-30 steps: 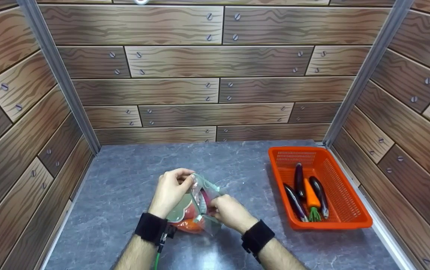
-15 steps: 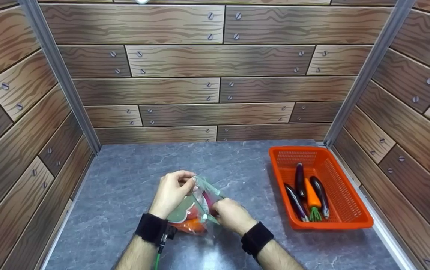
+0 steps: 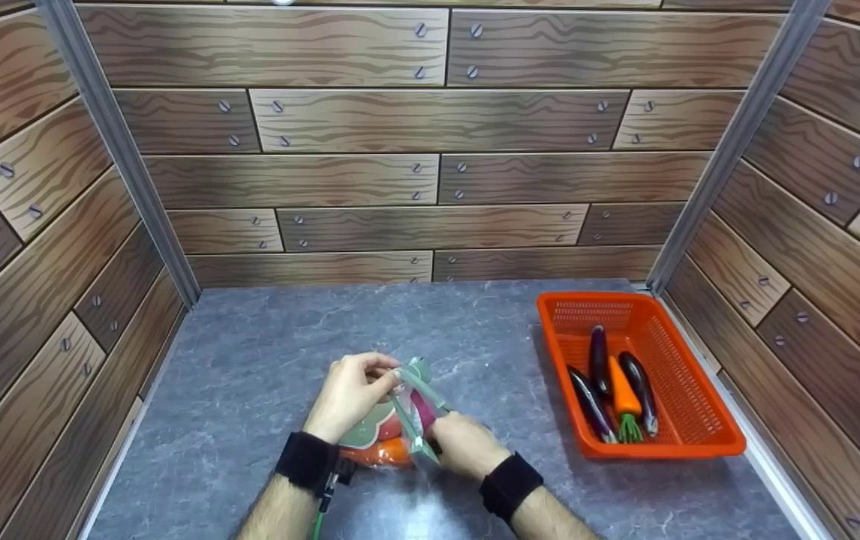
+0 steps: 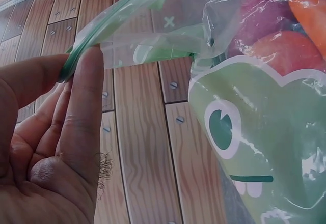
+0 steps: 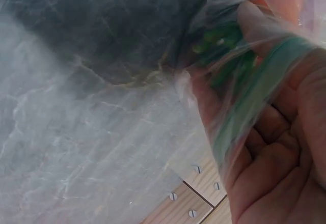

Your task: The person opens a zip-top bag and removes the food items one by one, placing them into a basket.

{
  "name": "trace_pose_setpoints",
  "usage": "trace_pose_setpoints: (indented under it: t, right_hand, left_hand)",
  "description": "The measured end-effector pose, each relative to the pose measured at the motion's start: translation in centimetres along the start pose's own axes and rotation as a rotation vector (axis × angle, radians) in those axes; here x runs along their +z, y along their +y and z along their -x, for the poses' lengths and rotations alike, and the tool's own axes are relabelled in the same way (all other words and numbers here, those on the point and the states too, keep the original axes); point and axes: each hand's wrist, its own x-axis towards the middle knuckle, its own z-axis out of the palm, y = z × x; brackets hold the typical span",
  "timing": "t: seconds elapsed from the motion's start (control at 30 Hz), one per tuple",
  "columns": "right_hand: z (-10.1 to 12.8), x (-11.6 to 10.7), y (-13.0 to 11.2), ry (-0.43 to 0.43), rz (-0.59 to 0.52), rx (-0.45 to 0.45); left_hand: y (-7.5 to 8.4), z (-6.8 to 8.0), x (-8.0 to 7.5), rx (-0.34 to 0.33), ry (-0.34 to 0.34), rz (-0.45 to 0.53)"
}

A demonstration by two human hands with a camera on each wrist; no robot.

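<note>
- Low in the centre of the head view, we see the left hand (image 3: 351, 394) pinching the green zip edge of the clear bag (image 3: 392, 420).
- The right hand (image 3: 464, 444) grips that same edge beside it.
- The bag, holding orange and red produce, rests on the grey table (image 3: 265, 360).
- At mid right sits the orange basket (image 3: 689, 409) with eggplants and a carrot (image 3: 621, 394).
</note>
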Motion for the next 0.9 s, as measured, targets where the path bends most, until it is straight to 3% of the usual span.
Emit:
trace_pose_setpoints:
  t: [0.33, 0.63, 0.9]
  right_hand:
    - [-0.1, -0.4, 0.5, 0.011, 0.004, -0.018]
    - [-0.1, -3.0, 0.5, 0.068, -0.02, -0.074]
    - [0.2, -4.8, 0.7, 0.111, -0.03, -0.068]
  left_hand:
    - [-0.1, -0.1, -0.2, -0.007, 0.022, 0.012]
    - [0.6, -0.4, -0.5, 0.008, 0.092, 0.007]
    - [1.2, -0.5, -0.6, 0.025, 0.122, -0.006]
